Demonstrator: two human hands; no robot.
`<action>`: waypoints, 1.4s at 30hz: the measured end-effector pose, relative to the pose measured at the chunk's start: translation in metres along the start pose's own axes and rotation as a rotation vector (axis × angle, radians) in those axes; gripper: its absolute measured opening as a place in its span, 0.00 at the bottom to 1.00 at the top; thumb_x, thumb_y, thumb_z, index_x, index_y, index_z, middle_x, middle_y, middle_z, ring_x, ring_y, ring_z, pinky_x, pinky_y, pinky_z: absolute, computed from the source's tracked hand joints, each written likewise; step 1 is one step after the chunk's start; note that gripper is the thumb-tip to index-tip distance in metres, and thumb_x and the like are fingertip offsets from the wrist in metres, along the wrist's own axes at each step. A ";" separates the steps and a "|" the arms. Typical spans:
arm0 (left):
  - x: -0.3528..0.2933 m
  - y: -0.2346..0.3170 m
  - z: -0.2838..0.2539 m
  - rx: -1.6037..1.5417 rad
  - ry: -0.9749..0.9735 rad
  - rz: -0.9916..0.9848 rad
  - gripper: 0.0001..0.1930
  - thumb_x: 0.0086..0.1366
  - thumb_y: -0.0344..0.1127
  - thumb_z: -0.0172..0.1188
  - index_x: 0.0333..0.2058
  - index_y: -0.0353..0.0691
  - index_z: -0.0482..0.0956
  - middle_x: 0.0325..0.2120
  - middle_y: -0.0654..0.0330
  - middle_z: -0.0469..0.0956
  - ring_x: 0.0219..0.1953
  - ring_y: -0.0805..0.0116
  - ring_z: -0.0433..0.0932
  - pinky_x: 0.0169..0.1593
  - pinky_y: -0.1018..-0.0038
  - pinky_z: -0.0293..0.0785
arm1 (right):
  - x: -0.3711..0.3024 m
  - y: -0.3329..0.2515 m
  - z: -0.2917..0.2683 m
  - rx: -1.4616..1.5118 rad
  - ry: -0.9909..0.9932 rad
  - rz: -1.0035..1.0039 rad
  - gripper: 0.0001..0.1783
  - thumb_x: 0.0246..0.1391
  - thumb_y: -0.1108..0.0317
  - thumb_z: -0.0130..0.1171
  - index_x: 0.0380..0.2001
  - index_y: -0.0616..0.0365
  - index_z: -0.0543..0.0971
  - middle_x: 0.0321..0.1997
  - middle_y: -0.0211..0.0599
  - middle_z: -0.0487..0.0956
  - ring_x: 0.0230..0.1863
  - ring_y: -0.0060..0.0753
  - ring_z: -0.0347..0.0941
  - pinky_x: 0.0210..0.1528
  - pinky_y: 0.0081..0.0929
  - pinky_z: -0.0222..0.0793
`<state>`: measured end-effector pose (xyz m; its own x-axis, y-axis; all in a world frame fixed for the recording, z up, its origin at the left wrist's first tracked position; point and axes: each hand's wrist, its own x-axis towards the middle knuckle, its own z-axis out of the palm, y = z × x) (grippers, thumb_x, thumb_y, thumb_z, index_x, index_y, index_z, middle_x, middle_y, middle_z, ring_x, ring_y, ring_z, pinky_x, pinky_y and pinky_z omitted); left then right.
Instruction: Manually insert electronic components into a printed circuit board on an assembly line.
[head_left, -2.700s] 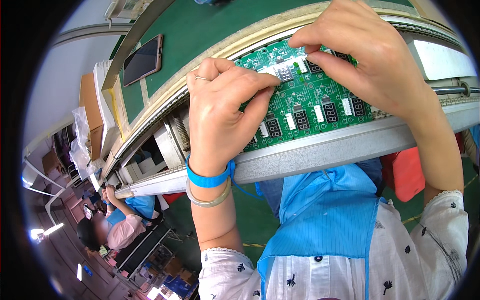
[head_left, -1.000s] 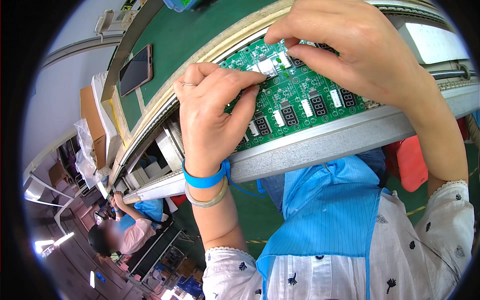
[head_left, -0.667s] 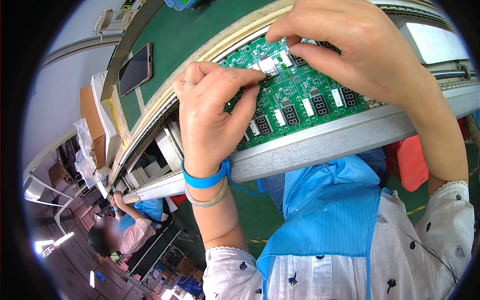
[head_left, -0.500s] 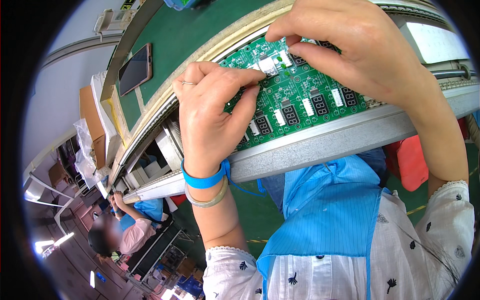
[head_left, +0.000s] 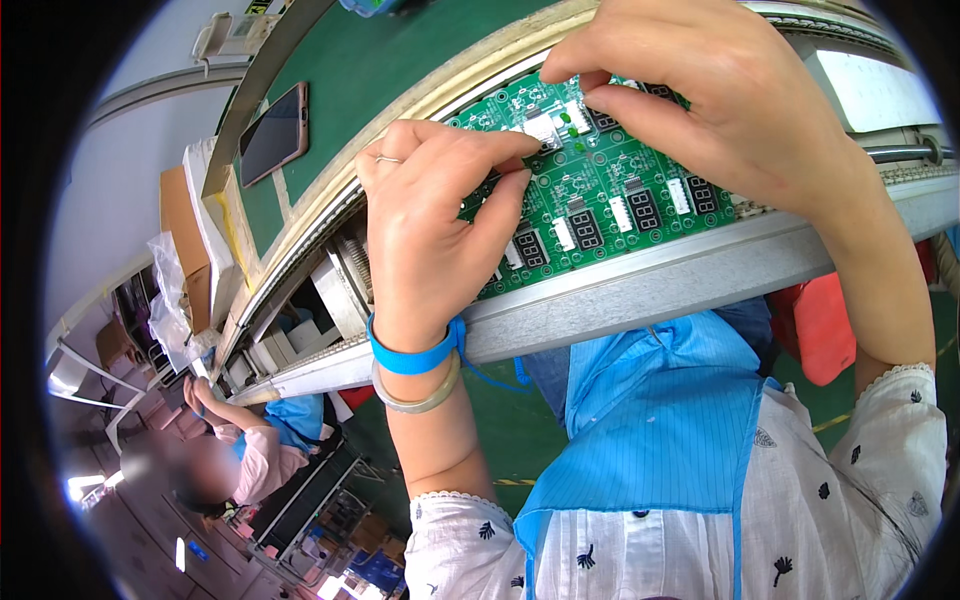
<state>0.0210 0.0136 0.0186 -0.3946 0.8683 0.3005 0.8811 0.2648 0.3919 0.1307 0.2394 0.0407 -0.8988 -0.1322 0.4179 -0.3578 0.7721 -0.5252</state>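
Observation:
A green circuit board (head_left: 600, 178) lies along a metal rail, both my hands over it. It carries black digit displays (head_left: 643, 210), white connectors (head_left: 620, 214) and a few small green parts (head_left: 572, 131). My left hand (head_left: 440, 215) is closed, thumb and forefinger tips close together beside a white block-shaped part (head_left: 541, 130). Over the far edge of the board, my right hand (head_left: 700, 95) has its fingers curled and drawn in near the green parts. Whatever either hand pinches is hidden or too small to name. A blue band (head_left: 410, 357) circles my left wrist.
The metal rail (head_left: 640, 285) runs along the board's near side. Beyond the track, a phone (head_left: 273, 135) lies on the green surface, with a blue container (head_left: 368, 5) at the top edge. Cardboard (head_left: 182, 240) stands at left. A co-worker (head_left: 245, 455) sits further down the line.
My left hand has shifted slightly right along the board, fingertips still by the white part. My right hand has barely moved. The co-worker has leaned and moved their hands left.

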 end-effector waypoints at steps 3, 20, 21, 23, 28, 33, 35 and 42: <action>0.000 0.001 -0.002 0.037 -0.002 0.014 0.11 0.52 0.27 0.69 0.35 0.49 0.87 0.28 0.69 0.82 0.37 0.66 0.75 0.46 0.68 0.61 | 0.001 -0.001 0.000 0.020 -0.004 0.011 0.10 0.54 0.72 0.63 0.40 0.61 0.83 0.37 0.37 0.82 0.40 0.37 0.76 0.48 0.32 0.67; 0.135 -0.070 -0.031 0.186 0.133 -0.183 0.10 0.62 0.32 0.62 0.39 0.35 0.86 0.34 0.43 0.84 0.39 0.47 0.83 0.44 0.60 0.77 | 0.149 0.064 0.000 -0.449 -0.020 -0.068 0.13 0.51 0.70 0.59 0.37 0.65 0.86 0.35 0.54 0.85 0.38 0.53 0.83 0.43 0.45 0.77; 0.141 -0.082 -0.025 0.240 0.155 -0.126 0.10 0.62 0.34 0.63 0.39 0.38 0.87 0.35 0.43 0.84 0.40 0.44 0.83 0.45 0.57 0.77 | 0.160 0.069 0.005 -0.516 -0.108 -0.052 0.14 0.51 0.68 0.59 0.38 0.64 0.86 0.37 0.54 0.85 0.40 0.55 0.83 0.44 0.46 0.77; 0.151 -0.082 -0.023 0.367 0.052 -0.197 0.10 0.61 0.36 0.64 0.40 0.41 0.87 0.36 0.45 0.84 0.41 0.44 0.83 0.46 0.56 0.77 | 0.173 0.065 0.023 -0.623 -0.168 0.093 0.14 0.53 0.66 0.59 0.38 0.62 0.87 0.39 0.54 0.85 0.43 0.55 0.83 0.45 0.47 0.77; 0.156 -0.082 -0.019 0.497 0.015 -0.240 0.11 0.58 0.41 0.67 0.38 0.47 0.89 0.36 0.48 0.85 0.41 0.47 0.84 0.47 0.55 0.77 | 0.174 0.075 0.027 -0.682 -0.156 0.197 0.13 0.54 0.62 0.61 0.37 0.59 0.87 0.43 0.54 0.85 0.49 0.55 0.82 0.52 0.50 0.74; 0.149 -0.088 -0.019 0.345 0.150 -0.155 0.09 0.55 0.39 0.69 0.35 0.46 0.89 0.32 0.49 0.85 0.38 0.50 0.85 0.45 0.59 0.78 | 0.194 0.055 -0.024 -0.101 -0.606 0.445 0.13 0.52 0.63 0.62 0.37 0.56 0.88 0.44 0.52 0.85 0.48 0.54 0.82 0.52 0.53 0.73; 0.149 -0.090 -0.021 0.348 0.159 -0.167 0.09 0.55 0.38 0.69 0.36 0.45 0.89 0.32 0.49 0.85 0.38 0.50 0.85 0.45 0.60 0.79 | 0.184 0.057 -0.010 -0.078 -0.573 0.464 0.13 0.51 0.63 0.62 0.36 0.55 0.88 0.43 0.51 0.85 0.48 0.54 0.82 0.52 0.54 0.73; 0.142 -0.078 -0.028 0.133 0.243 -0.186 0.09 0.58 0.31 0.68 0.37 0.35 0.87 0.30 0.49 0.86 0.34 0.58 0.86 0.40 0.68 0.79 | 0.152 0.073 0.023 -0.292 0.171 0.130 0.12 0.49 0.65 0.61 0.33 0.58 0.88 0.36 0.53 0.85 0.40 0.55 0.82 0.45 0.44 0.77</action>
<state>-0.1110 0.1044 0.0547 -0.5882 0.6791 0.4391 0.8083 0.4755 0.3472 -0.0381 0.2615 0.0482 -0.8679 0.0651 0.4925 -0.1339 0.9240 -0.3581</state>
